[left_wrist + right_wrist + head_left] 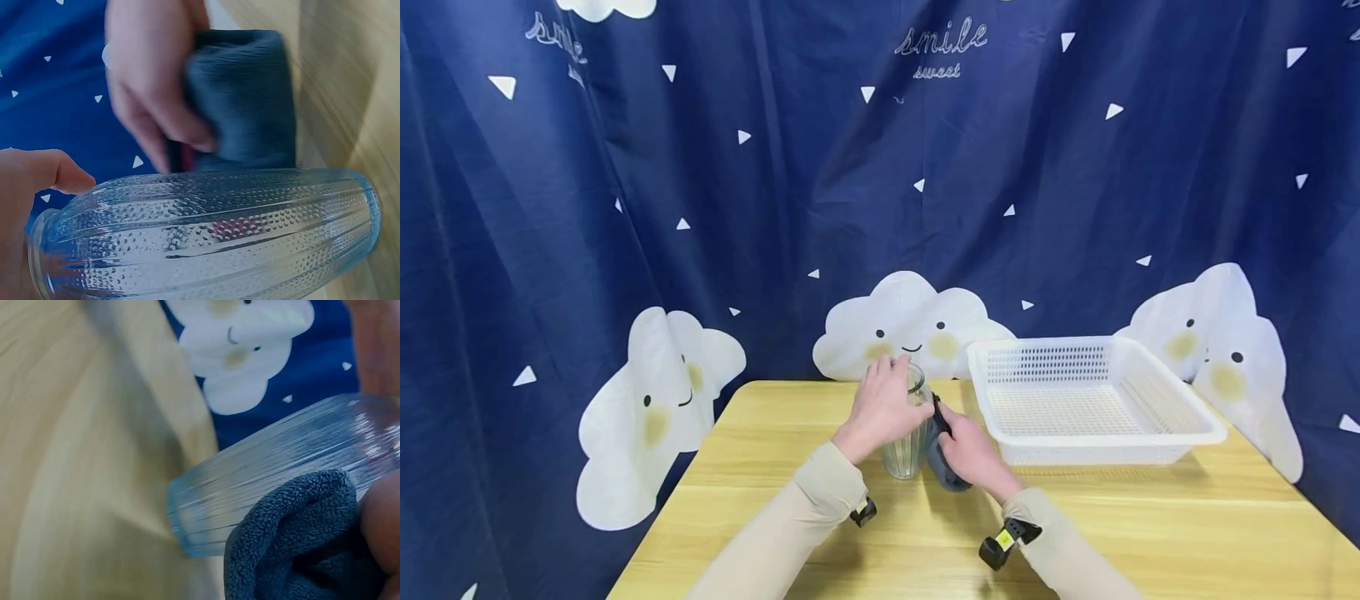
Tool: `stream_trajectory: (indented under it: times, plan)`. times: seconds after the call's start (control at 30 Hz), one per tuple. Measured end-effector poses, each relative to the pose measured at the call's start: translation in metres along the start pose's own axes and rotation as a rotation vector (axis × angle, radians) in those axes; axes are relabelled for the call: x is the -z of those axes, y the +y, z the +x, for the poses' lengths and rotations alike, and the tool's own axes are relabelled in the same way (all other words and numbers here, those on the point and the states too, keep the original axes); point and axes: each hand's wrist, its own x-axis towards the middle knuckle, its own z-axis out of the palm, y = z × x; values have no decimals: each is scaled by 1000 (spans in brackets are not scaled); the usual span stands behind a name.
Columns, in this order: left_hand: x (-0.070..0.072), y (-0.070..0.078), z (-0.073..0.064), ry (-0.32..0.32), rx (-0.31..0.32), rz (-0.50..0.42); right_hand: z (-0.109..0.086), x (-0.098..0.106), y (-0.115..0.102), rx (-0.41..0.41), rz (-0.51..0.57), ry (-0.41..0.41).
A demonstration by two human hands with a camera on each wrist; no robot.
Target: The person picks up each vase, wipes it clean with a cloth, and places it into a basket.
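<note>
A clear ribbed glass vase [901, 461] with a dotted texture stands upright at the table's middle. My left hand [883, 406] grips it near the rim, thumb on the near side. In the left wrist view the whole side of the vase [219, 231] shows. My right hand [972, 450] holds a folded dark grey-blue cloth [946, 467], its fingers curled over the top. The cloth [281, 544] is fuzzy like a towel and lies close along the vase's right side. A small patch of red shows beside the right fingers in the left wrist view.
A white perforated plastic basket [1112, 446] sits on the wooden table [760, 467], right of the hands. Behind the table hangs a dark blue curtain [820, 167] with white clouds and triangles. Both wrists wear black camera straps.
</note>
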Motion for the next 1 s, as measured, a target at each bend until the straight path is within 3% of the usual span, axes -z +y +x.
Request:
stream_trajectory:
  times: [0.23, 0.43, 0.57, 0.83, 1.0]
  plan:
    - [-3, -2, 0, 67, -18, 23, 1, 26, -20, 32, 0, 100]
    - [-7, -4, 0, 106, -8, -13, 2, 28, -23, 68, -6, 150]
    - [-8, -7, 1, 110, 3, -39, 3, 18, -19, 57, -3, 132]
    - [-7, -11, -1, 169, -1, 100, 2, -11, 2, 26, -75, 17]
    - [-5, -6, -1, 154, -35, 95, -2, -21, 12, -9, -71, -51]
